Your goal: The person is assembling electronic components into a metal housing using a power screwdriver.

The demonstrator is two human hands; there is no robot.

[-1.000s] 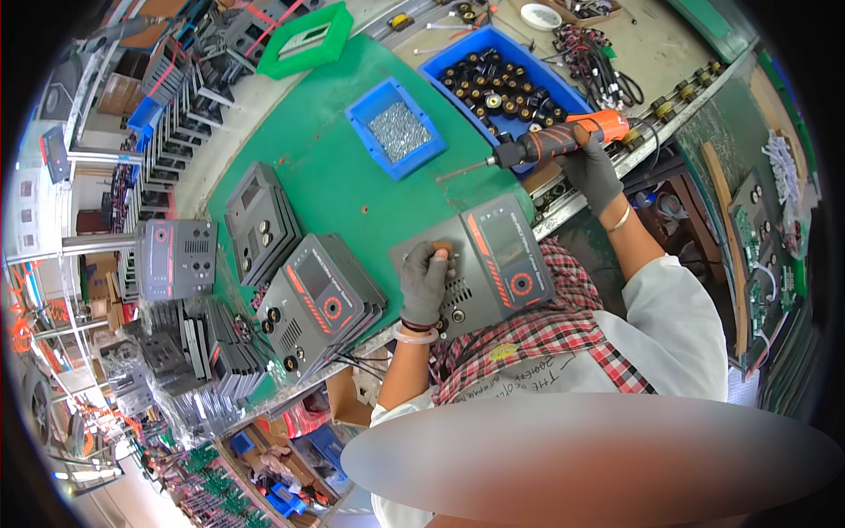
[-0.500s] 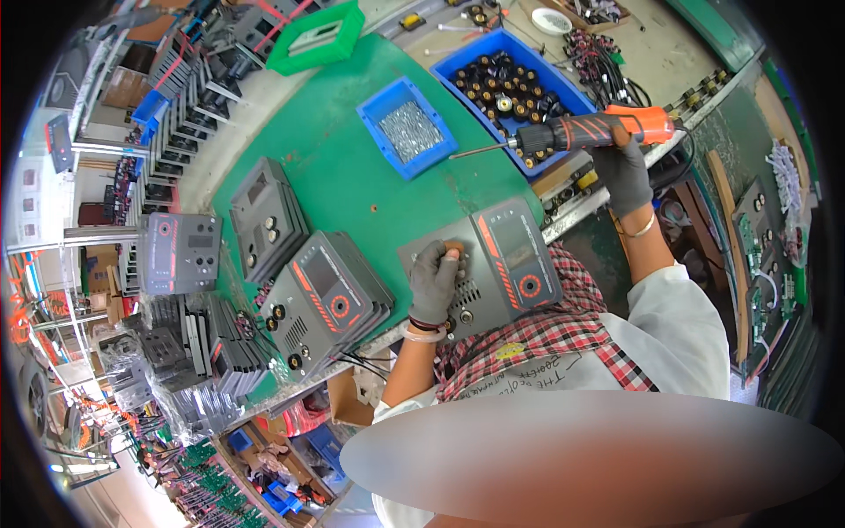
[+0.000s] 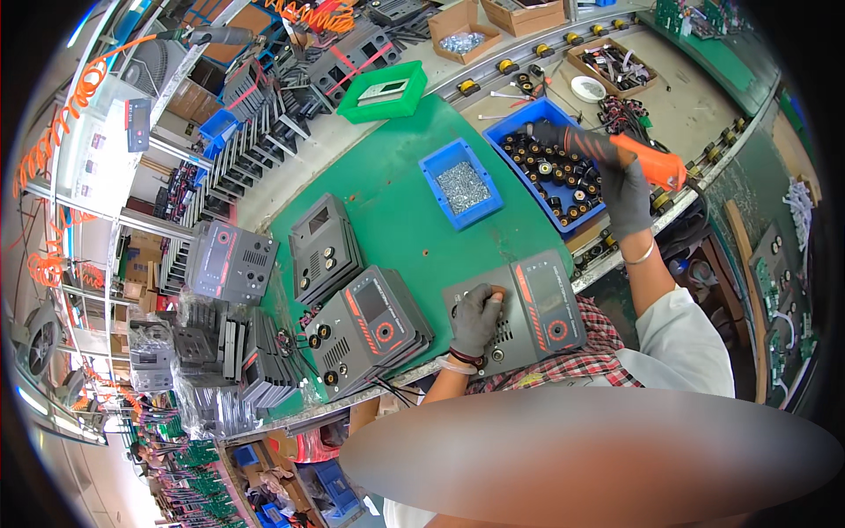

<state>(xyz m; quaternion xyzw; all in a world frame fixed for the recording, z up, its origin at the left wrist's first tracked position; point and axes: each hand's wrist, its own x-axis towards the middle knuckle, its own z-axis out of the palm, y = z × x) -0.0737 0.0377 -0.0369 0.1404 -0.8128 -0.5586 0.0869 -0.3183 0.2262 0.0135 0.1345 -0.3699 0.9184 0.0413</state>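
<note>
A grey front panel with a display window and an orange-red ring lies at the table's near edge. My left hand, in a grey glove with bare fingertips, rests on its left part. The fingers are curled together at the surface, and what they pinch, if anything, is hidden. My right hand, gloved too, is wrapped round an orange and black power screwdriver. Its black front end is over a blue bin of black round parts with brass centres; the bit cannot be made out.
Left of my left hand are a stack of similar panels and another stack. A small blue bin of screws stands mid-table on the green mat. Farther back are a green tray and a roller track.
The view has shifted, so the table sits lower and farther right. The screwdriver has swung from over the mat to above the bin of black parts. My left hand stays on the panel.
</note>
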